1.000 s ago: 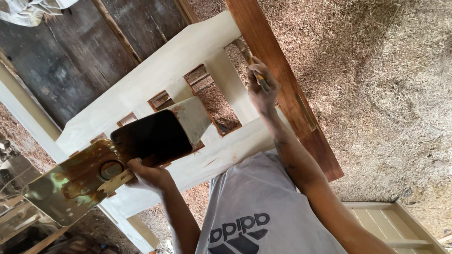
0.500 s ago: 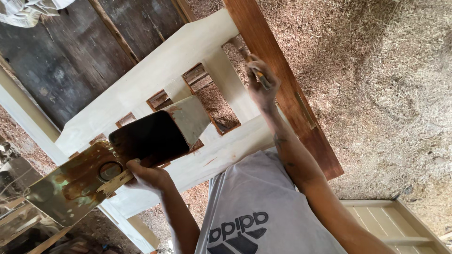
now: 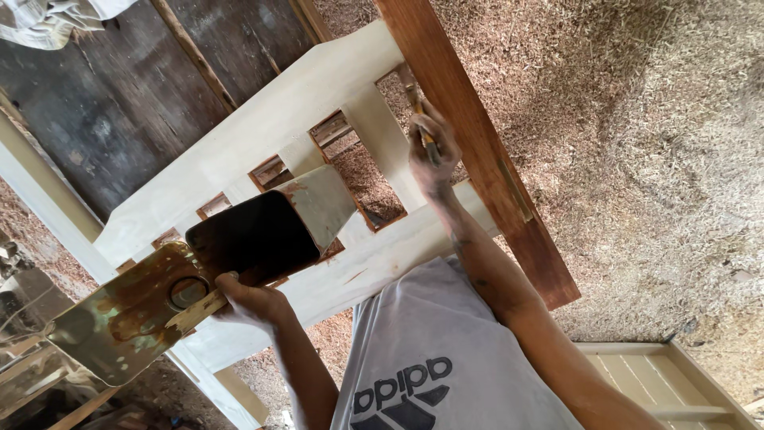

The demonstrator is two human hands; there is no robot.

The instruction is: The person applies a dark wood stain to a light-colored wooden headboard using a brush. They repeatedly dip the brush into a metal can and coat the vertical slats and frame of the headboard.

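Observation:
My left hand grips the cut edge of a rectangular metal can with its side cut open; dark brown liquid fills it and rusty stains cover its flap. My right hand holds a thin brush against the reddish-brown stained wooden post of a pale, unpainted wooden frame with several rectangular slots. The brush tip touches the post's inner edge near the top slat.
Wood shavings cover the ground on the right. Dark weathered planks lie behind the frame at upper left. A pale panelled piece sits at lower right. My grey shirt fills the bottom centre.
My right hand has moved the brush a little upward along the stained post. The can in my left hand has barely shifted.

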